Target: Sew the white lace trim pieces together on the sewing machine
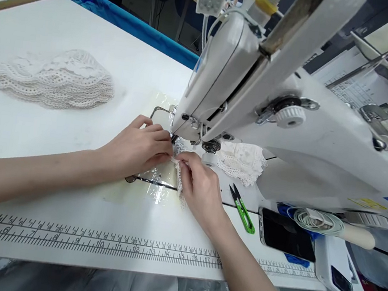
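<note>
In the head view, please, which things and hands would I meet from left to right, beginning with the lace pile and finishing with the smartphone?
Pile of white eyelet lace → left hand → right hand → green-handled thread snips → smartphone.

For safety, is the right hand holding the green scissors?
No, the green scissors lie beside the phone; the right hand pinches lace.

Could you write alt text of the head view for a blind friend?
A person's left hand and right hand pinch white lace at a sewing machine. A lace stack lies to the left; green snips and a phone lie to the right.
</note>
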`<state>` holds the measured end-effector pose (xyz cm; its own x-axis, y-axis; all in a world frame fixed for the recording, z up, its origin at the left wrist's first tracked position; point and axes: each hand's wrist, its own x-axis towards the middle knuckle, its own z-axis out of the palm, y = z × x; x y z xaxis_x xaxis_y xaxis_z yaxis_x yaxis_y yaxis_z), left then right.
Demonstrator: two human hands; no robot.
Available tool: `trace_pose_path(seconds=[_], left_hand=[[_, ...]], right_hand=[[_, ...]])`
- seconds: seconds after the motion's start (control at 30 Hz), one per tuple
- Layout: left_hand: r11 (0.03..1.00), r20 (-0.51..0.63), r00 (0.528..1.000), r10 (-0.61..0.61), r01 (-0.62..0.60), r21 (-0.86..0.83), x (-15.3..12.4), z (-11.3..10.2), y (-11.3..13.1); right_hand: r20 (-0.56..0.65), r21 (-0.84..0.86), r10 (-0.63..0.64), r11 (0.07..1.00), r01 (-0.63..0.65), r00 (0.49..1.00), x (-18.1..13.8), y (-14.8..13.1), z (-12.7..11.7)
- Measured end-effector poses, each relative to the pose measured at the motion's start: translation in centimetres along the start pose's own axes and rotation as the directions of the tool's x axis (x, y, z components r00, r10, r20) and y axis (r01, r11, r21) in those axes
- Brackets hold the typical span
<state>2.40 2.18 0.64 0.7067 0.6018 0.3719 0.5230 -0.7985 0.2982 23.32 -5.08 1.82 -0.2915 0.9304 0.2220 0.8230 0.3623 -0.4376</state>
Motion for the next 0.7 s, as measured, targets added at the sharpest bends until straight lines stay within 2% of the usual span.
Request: trace_pose_path(seconds=[0.17, 0.3, 0.37, 0.43, 0.5, 0.57, 0.63, 0.7], left_hand=[[0.958, 0.046, 0.983, -0.179, 0.184, -0.221, 0.7, 0.1, -0.9], [0.94, 0.109, 0.974, -0.198, 0.22, -0.26, 0.7, -0.6, -1.3], [0.968, 0.071, 0.989, -0.132, 0.144, -0.206, 0.2, -0.7, -1.3], [0.997, -0.034, 0.999, 0.008, -0.011, -0.078, -0.6, -0.6, -0.9], [0.977, -0.132, 0.972, 0.197, -0.182, 0.115, -1.6, -0.4, -0.3], [0.912, -0.153, 0.929, 0.336, -0.281, 0.297, -2.7, -0.4, 0.4], [0.876, -0.124, 0.928, 0.353, -0.281, 0.392, -3.5, -0.4, 1.2], [0.883, -0.111, 0.947, 0.3, -0.232, 0.407, -4.1, -0.5, 1.7]], right_hand=[[-0.027, 0.07, 0.046, 0.997, -0.044, 0.999, 0.5, 0.1, 0.5], [-0.082, 0.076, -0.022, 0.997, 0.029, 0.996, 0.7, 0.7, 0.9], [-0.136, 0.006, -0.097, 0.995, 0.099, 0.986, 0.5, 0.9, 1.0], [-0.173, -0.105, -0.218, 0.974, 0.202, 0.961, 0.3, 0.9, 0.9], [-0.161, -0.208, -0.334, 0.931, 0.299, 0.929, 0.0, 0.7, 0.8], [-0.128, -0.271, -0.391, 0.898, 0.347, 0.911, -0.2, 0.5, 0.6], [-0.112, -0.297, -0.411, 0.883, 0.364, 0.905, -0.4, 0.3, 0.5], [-0.117, -0.299, -0.414, 0.881, 0.366, 0.903, -0.5, 0.2, 0.4]])
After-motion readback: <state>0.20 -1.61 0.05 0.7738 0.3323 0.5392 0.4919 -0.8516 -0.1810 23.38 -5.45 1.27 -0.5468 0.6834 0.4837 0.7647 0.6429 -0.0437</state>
